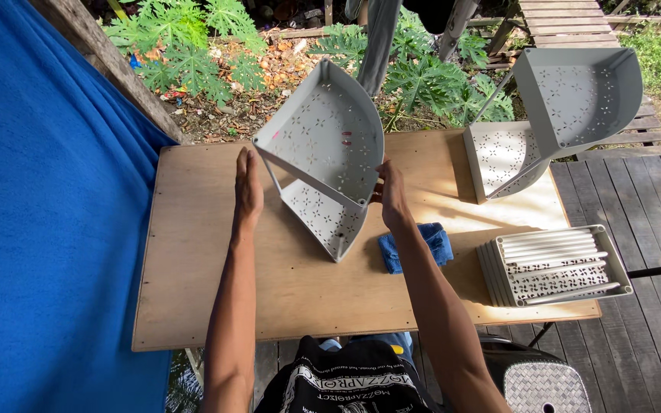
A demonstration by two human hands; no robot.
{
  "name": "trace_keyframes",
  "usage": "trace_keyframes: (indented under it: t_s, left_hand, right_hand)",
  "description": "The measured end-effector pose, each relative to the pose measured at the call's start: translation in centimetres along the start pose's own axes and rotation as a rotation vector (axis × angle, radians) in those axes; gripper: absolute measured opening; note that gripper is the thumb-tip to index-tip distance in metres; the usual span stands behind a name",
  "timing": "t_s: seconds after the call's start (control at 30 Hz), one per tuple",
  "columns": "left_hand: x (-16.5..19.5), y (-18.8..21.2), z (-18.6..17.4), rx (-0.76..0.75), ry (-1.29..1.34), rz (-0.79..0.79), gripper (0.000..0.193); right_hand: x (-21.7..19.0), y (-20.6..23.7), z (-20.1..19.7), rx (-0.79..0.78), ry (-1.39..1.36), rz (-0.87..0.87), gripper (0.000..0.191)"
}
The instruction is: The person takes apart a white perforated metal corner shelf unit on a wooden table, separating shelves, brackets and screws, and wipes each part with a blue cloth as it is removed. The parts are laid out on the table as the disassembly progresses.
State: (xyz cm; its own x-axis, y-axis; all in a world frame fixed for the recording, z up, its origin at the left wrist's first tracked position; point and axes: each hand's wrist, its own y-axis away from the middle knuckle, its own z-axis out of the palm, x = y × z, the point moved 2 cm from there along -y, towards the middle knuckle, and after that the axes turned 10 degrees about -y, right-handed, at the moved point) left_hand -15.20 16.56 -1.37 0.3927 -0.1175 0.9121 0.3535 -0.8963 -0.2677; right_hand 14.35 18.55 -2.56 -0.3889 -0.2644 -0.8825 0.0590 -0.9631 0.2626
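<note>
Field notes, head cam, looking down at the plywood desk (216, 306).

Landmark = the grey perforated quarter-round corner-shelf unit (323, 164), plastic w/ flower-shaped cut-outs, lying on its side near the desk's far edge, centre. I count two curved trays joined by thin posts; upper tray tilts up toward cam, lower one rests on the desk.

My left hand (248, 187): flat, fingers straight, just beside the unit's left corner. It looks to be touching or nearly so; I can't tell which. Not gripping anything.

My right hand (392, 195): on the unit's right edge, fingers partly curled against the rim. Looks like steadying rather than a full grasp; I can't confirm a closed grip.

Right of the unit: a second grey perforated two-tray corner shelf (556, 115), same type, also tipped over, one tray overhanging the desk's far right corner. It looks assembled.

Nearer me and right of the unit: a folded blue cloth (415, 246), close to my right forearm. Further right, a stack of grey perforated rectangular panels w/ loose white tubes on top (556, 264); I judge these unassembled parts.

Left of the unit: blue fabric sheet (47, 206) hanging. Beyond it: green leafy plants (193, 53).

Progress est.: two units at least partly built, one in hand being positioned; the flat stack + tubes remain. Roughly mid-way, approx.
</note>
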Motion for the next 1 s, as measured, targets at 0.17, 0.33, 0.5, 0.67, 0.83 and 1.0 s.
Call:
trace_keyframes:
  t_s: [0.17,0.33,0.5,0.67,0.83,1.0]
  left_hand:
    - [-0.1,0.5,1.1,-0.158,0.008,-0.141,0.059]
    - [0.0,1.9,2.4,-0.001,0.192,-0.107,0.056]
    - [-0.6,1.9,2.8,0.036,0.196,-0.203,0.060]
    - [0.7,3.2,1.6,-0.010,0.198,0.015,0.050]
    - [0.6,3.0,2.2,0.071,0.337,-0.095,0.047]
    - [0.3,1.6,3.5,0.153,0.368,-0.117,0.046]
  right_hand:
    - [0.5,-1.0,-1.4,0.051,-0.061,-0.038,0.037]
    - [0.6,-1.1,-1.4,0.031,-0.143,-0.127,0.035]
    - [0.7,-0.9,-1.7,0.077,-0.184,-0.094,0.035]
    - [0.6,-1.3,-2.0,0.169,-0.267,0.031,0.035]
    - [0.3,-1.4,-2.0,0.164,-0.277,0.054,0.034]
    - [0.2,-1.1,-3.0,0.180,-0.324,0.071,0.033]
